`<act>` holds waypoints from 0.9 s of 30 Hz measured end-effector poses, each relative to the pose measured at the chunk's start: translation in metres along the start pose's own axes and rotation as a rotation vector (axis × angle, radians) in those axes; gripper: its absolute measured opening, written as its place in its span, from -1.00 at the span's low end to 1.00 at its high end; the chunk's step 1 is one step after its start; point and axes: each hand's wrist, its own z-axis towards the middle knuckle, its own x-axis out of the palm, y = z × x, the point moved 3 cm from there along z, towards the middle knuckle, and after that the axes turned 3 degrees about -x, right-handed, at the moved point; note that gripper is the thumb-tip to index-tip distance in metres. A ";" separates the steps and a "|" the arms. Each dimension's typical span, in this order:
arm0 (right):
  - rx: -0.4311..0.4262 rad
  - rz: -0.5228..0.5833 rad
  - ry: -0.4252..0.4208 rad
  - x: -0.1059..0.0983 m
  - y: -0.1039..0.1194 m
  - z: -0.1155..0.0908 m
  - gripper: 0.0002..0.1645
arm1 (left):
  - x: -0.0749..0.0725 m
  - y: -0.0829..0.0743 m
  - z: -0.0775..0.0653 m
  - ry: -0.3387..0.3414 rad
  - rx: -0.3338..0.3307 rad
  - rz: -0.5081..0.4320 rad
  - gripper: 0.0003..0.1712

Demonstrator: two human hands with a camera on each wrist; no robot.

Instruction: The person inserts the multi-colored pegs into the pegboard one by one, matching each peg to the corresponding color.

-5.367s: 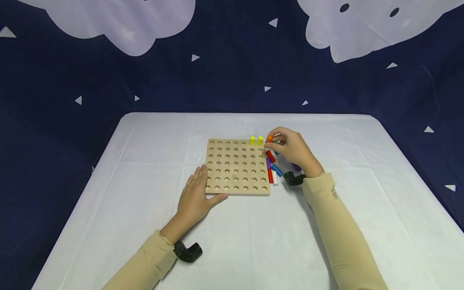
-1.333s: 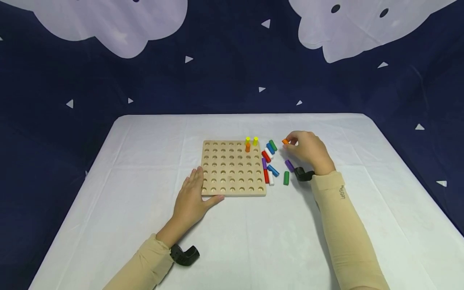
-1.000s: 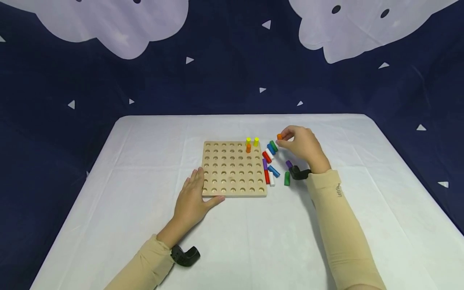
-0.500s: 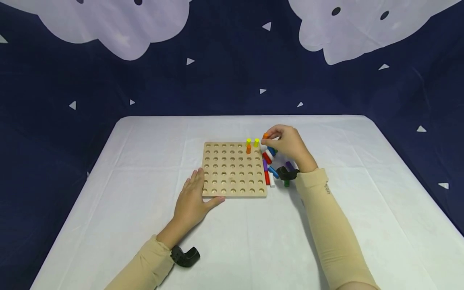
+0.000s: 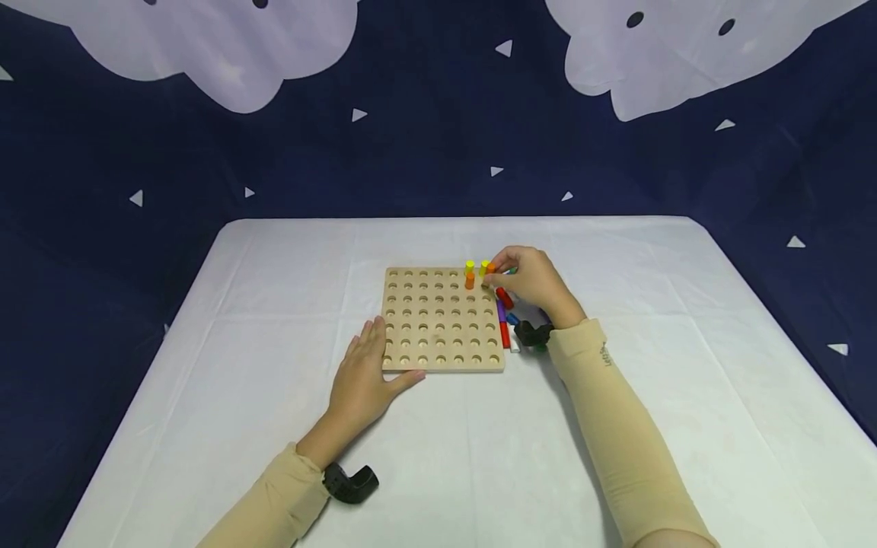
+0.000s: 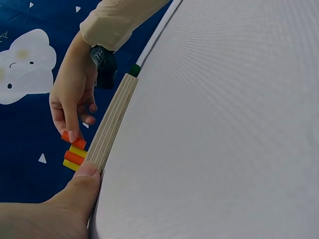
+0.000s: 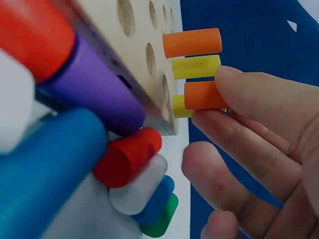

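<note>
Pinching an orange peg (image 7: 202,95), the right hand (image 5: 530,277) has brought it near a hole (image 7: 166,90) in the pegboard (image 5: 431,320), which the straight-fingered left hand (image 5: 359,379) touches.

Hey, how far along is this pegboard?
Looks done: two yellow pegs and one orange peg stand in the board. In hand: the right hand pinches another orange peg, not yet seated, while the left hand touches the board. Apparently left: the loose pegs in red, purple, blue, white and green beside it.

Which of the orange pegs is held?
The orange peg farther right, pinched by the right hand; the other orange peg stands in the board, untouched.
</note>
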 end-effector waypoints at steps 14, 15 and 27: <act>0.009 -0.037 0.018 0.006 -0.003 0.003 -0.76 | 0.000 0.000 -0.001 -0.013 0.007 0.002 0.35; 0.010 -0.039 0.020 0.006 -0.002 0.002 -0.76 | 0.000 -0.001 -0.001 -0.011 0.007 0.004 0.35; -0.016 -0.095 0.074 0.016 0.007 0.004 -0.75 | -0.005 0.008 -0.005 -0.022 0.004 0.017 0.32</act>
